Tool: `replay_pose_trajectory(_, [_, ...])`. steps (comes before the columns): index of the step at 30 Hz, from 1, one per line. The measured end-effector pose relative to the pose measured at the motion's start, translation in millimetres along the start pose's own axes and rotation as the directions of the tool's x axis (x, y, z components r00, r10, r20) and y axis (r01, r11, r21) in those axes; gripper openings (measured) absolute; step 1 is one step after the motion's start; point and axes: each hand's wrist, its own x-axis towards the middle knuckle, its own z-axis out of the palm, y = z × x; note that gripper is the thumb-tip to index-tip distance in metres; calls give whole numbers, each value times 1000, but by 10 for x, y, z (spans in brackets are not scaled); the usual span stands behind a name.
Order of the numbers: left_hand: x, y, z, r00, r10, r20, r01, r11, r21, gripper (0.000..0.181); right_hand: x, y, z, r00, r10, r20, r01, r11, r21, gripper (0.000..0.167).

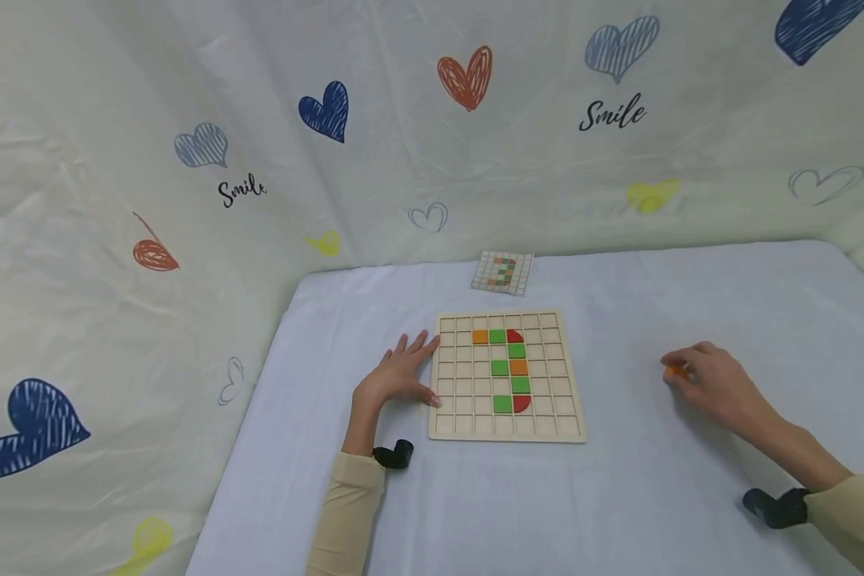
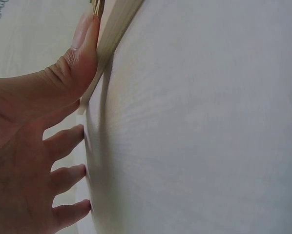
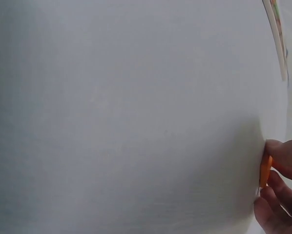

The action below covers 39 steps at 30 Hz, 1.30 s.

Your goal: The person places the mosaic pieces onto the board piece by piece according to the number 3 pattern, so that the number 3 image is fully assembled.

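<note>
A wooden grid board (image 1: pixel 455 386) lies on the white-covered table with several green, orange and red tiles set in its squares. The two red tiles (image 1: pixel 522 403) have a rounded side. My left hand (image 1: pixel 398 372) is at the board's left edge, fingers spread, with the thumb (image 2: pixel 82 48) touching the rim. To the right of the board, my right hand (image 1: pixel 716 386) pinches a small orange tile (image 3: pixel 265 170) between thumb and fingers, close to the tabletop. Part of that tile is hidden by the fingers.
Behind the board lies a small pattern card (image 1: pixel 486 276) printed with a coloured grid figure. A pale curtain (image 1: pixel 396 152) with hearts and "Smile" lettering hangs along the table's back and left. Both wrists carry a black device (image 1: pixel 394 454).
</note>
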Motion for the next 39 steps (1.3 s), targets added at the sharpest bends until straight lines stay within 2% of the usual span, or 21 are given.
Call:
replay_pose_trajectory(9, [-12,-26,10,1000,-3,1,3,1000,-6,113,-2,-24,14,999,40,-22,-39,999,23,23])
replay_pose_trajectory(17, [-15,-38,11,1000,-5,-3,5,1000,-6,113,16,-35,14,998,-27,-59,31,997,66,30])
replay_pose_trajectory(24, [-13,-26,5,1000,-1,-4,1,1000,-8,113,13,-113,35,1000,-22,-4,23,991,130,34])
replay_pose_trajectory(30, [-7,-24,3,1000,1,-6,-1,1000,-8,112,36,-181,61,1000,-13,0,13,988,151,34])
replay_pose_trajectory(39, [6,-19,8,1000,3,-1,-3,1000,-9,112,62,-326,135,996,39,85,-57,974,219,36])
